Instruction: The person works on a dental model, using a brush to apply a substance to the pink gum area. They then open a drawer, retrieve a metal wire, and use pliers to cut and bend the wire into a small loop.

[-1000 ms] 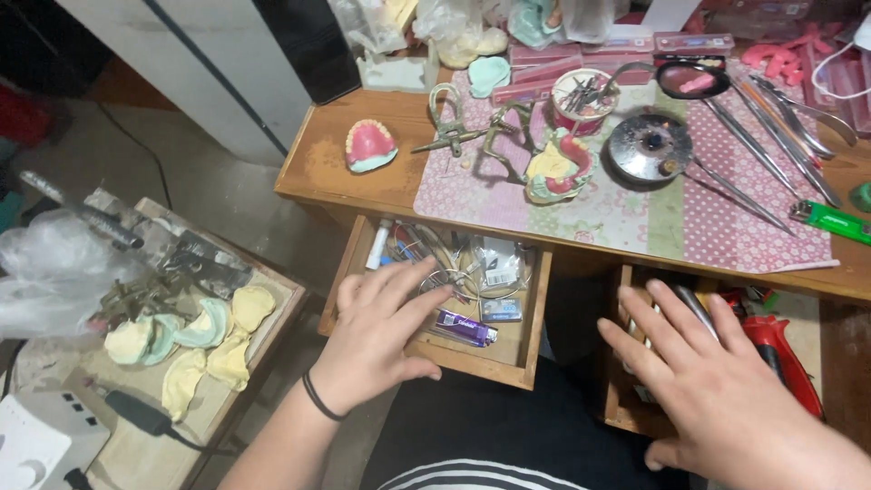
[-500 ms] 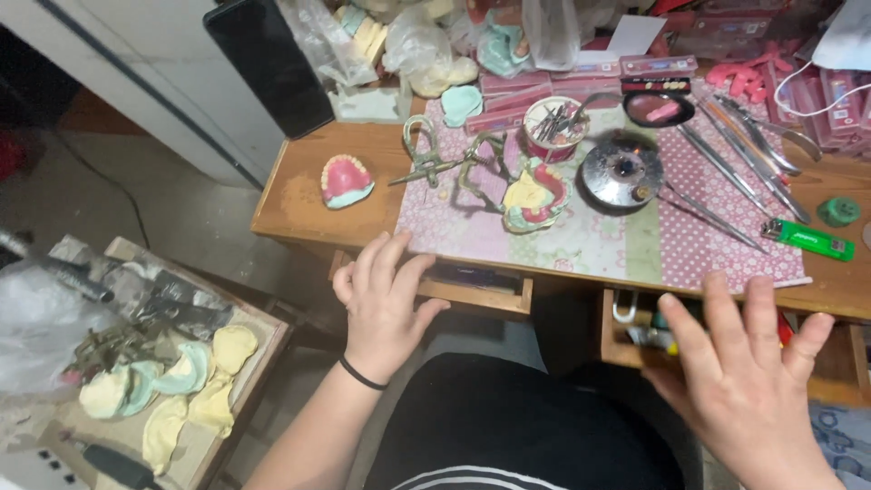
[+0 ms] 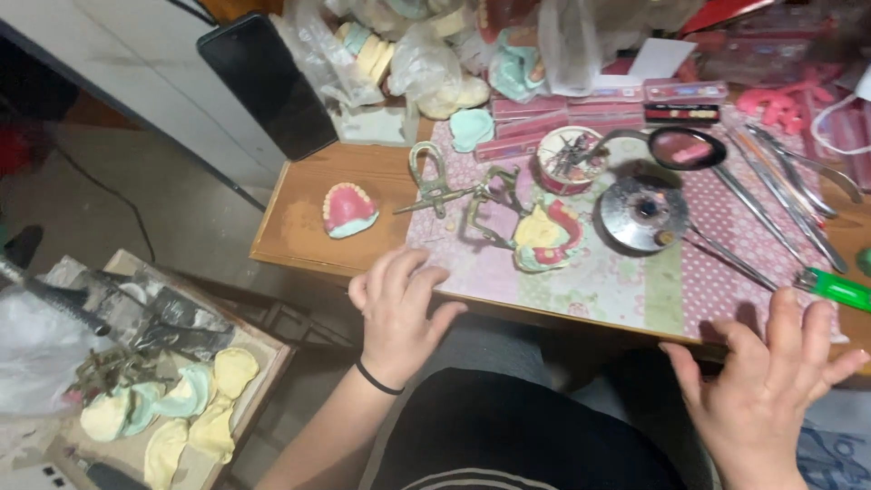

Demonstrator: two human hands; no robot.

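Note:
My left hand is open, fingers spread, resting against the front edge of the wooden desk, a black band on its wrist. My right hand is open too, fingers apart, at the desk's front edge on the right. Both hold nothing. Just beyond my left hand, on a patterned mat, sits a metal articulator with a yellow and pink dental model. A pink denture model lies on the bare wood to the left.
A round metal burner, a tin of tools, long metal instruments and a green lighter lie on the mat. A black phone leans at the back. A low tray left holds plaster casts.
Both open drawers under the desk have been pushed shut by my hands. My hands now rest at the desk's front edge, and the view has moved closer.

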